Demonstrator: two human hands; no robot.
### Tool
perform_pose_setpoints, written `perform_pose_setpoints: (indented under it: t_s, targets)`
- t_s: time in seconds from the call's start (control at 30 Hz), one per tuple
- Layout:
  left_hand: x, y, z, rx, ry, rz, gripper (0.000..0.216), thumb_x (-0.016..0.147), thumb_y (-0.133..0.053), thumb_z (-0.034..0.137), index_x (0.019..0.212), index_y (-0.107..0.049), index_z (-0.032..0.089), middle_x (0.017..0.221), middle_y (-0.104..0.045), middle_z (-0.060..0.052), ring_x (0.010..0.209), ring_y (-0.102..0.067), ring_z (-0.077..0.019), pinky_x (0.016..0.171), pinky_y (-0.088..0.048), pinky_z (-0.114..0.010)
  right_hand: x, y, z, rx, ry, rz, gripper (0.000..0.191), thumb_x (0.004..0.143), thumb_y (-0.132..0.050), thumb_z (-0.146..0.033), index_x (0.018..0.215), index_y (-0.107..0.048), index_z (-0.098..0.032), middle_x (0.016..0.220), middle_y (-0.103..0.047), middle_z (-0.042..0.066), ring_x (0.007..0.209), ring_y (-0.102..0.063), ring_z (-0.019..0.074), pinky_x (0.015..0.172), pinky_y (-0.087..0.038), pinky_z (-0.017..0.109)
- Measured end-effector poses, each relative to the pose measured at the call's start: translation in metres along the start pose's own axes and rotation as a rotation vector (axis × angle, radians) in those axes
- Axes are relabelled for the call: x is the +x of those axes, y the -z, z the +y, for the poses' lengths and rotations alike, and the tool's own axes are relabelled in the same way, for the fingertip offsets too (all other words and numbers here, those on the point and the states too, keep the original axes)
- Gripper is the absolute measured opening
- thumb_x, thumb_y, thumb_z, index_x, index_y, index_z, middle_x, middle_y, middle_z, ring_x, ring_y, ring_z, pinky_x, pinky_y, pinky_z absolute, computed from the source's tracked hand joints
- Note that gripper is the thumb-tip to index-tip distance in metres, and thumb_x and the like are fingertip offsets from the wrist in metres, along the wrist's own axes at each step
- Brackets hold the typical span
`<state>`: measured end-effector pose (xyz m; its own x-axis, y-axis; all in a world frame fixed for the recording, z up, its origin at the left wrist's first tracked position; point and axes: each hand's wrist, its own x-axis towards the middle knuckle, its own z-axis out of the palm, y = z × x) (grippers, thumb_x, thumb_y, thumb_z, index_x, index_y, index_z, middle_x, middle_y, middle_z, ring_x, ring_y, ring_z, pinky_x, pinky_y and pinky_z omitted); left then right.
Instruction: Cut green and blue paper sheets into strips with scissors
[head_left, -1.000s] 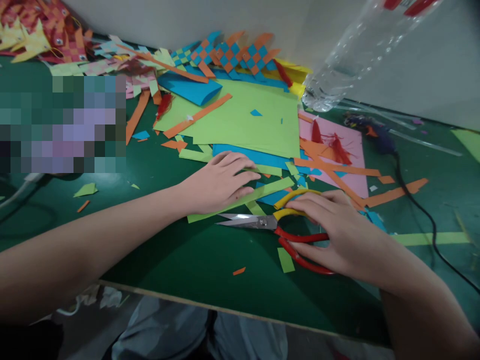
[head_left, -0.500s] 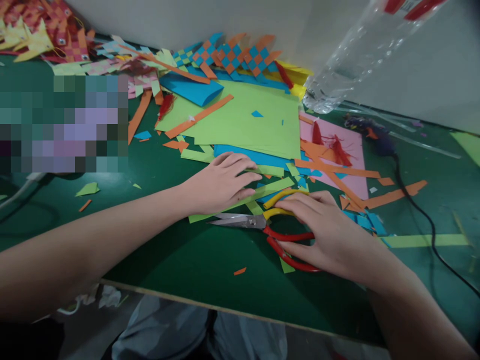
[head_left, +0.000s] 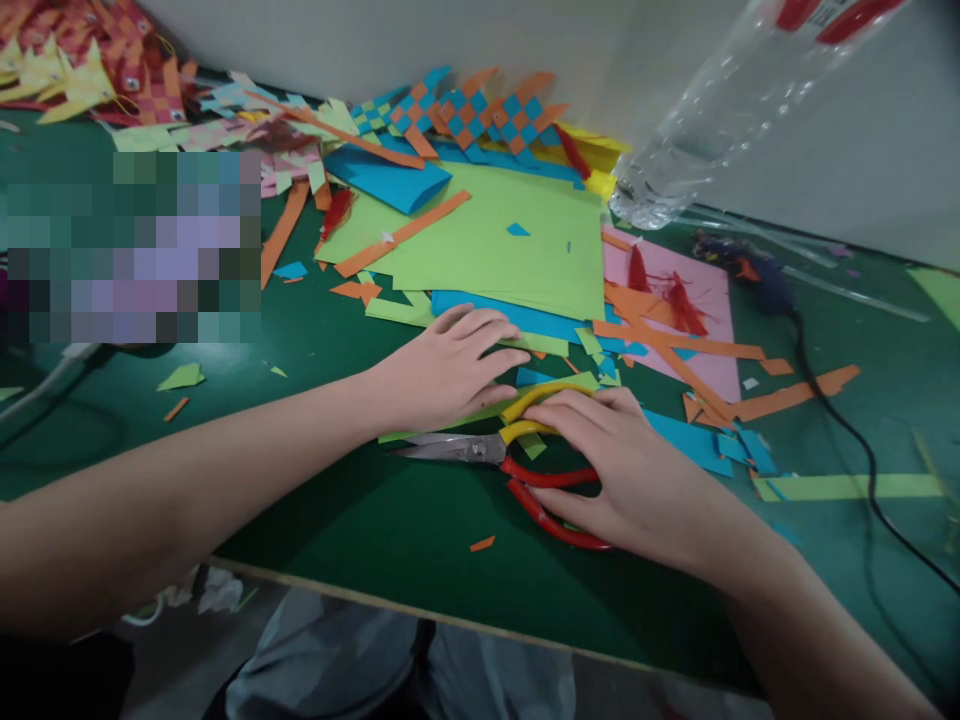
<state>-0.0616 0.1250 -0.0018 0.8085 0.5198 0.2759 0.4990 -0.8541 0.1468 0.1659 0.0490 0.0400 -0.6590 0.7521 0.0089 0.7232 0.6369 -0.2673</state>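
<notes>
In the middle of the view my left hand (head_left: 457, 368) lies palm down with its fingers spread, over a light green paper strip (head_left: 585, 381) and the table. My right hand (head_left: 619, 455) has its fingers on the handles of a pair of scissors (head_left: 480, 449), one yellow and one red. Their blades point left, slightly parted, just below my left hand and near the strip. Beyond my left hand lie a blue sheet (head_left: 487, 315) and a stack of light green paper (head_left: 502, 245).
Woven paper fish (head_left: 465, 115) line the wall. A clear plastic bottle (head_left: 697, 140) leans there. Right are pink paper (head_left: 675, 300) with red tassels, orange strips (head_left: 682, 342), and a glue gun-like tool (head_left: 750, 275) with a black cord. Scraps cover the green table (head_left: 360, 580).
My right hand has moved left with the scissors, uncovering a blue strip behind it. My left hand stays almost where it was.
</notes>
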Motion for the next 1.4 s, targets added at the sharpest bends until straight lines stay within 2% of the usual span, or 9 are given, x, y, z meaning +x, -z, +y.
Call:
perform_pose_setpoints:
  t_s: [0.3,0.67,1.13,1.4]
  targets:
    - [0.001,-0.001,0.001,0.004,0.013,-0.035,0.046,0.109,-0.039,0.040,0.141,-0.054,0.012,0.148,-0.052,-0.018,0.143,-0.038,-0.0336,0.120,-0.029,-0.054,0.000,-0.001,-0.002,-0.007,0.003,0.012,0.039,0.090,-0.066,-0.039,0.123,-0.064,-0.019,0.115,-0.071,0.011,0.098,-0.063,0.0277,0.089,-0.049,0.044]
    - [0.002,0.000,0.003,0.001,0.025,-0.042,0.043,0.109,-0.034,0.033,0.140,-0.055,0.012,0.148,-0.052,-0.017,0.142,-0.039,-0.0333,0.119,-0.030,-0.053,0.003,-0.001,-0.007,-0.027,0.048,0.010,0.037,0.089,-0.068,-0.034,0.120,-0.064,-0.014,0.114,-0.072,0.013,0.100,-0.064,0.0279,0.087,-0.050,0.043]
    - [0.001,-0.002,0.002,0.010,0.017,-0.031,0.043,0.109,-0.033,0.033,0.140,-0.055,0.013,0.147,-0.052,-0.016,0.143,-0.038,-0.0329,0.120,-0.028,-0.052,0.003,0.001,-0.010,-0.004,0.068,-0.001,0.030,0.093,-0.064,-0.032,0.119,-0.065,-0.016,0.109,-0.072,0.011,0.091,-0.063,0.0252,0.083,-0.052,0.041]
    - [-0.001,0.001,-0.008,-0.096,0.037,0.038,0.042,0.109,-0.034,0.035,0.140,-0.054,0.015,0.147,-0.051,-0.017,0.142,-0.039,-0.0317,0.116,-0.036,-0.053,0.001,0.002,-0.005,0.026,0.083,-0.003,0.031,0.093,-0.063,-0.032,0.120,-0.064,-0.018,0.111,-0.073,0.011,0.093,-0.065,0.0261,0.082,-0.051,0.042]
